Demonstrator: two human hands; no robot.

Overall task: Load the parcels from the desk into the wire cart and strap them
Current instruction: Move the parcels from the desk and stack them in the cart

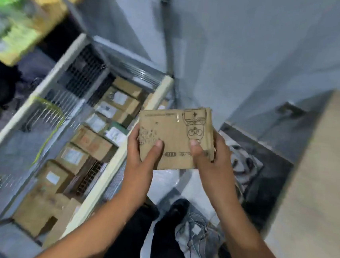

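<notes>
Item: flat cardboard parcel [175, 133], cartoon print. Left hand [139, 153] and right hand [209, 159] are gripping its near corners, thumbs pressing on top.

Wire cart [106, 176], left of the hands, is holding many boxed parcels [93, 142] with room remaining.

Desk [315, 184], right of the hands: remaining stock cannot be told.

Yellow-green cord [50, 107] is hanging beyond, left. Strapping is judged not yet done.

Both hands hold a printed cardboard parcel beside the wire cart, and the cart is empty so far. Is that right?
Not quite: the wire cart is not empty. The head view shows rows of cardboard boxes inside it. The rest holds: the left hand and right hand grip the printed parcel beside the cart.
</notes>
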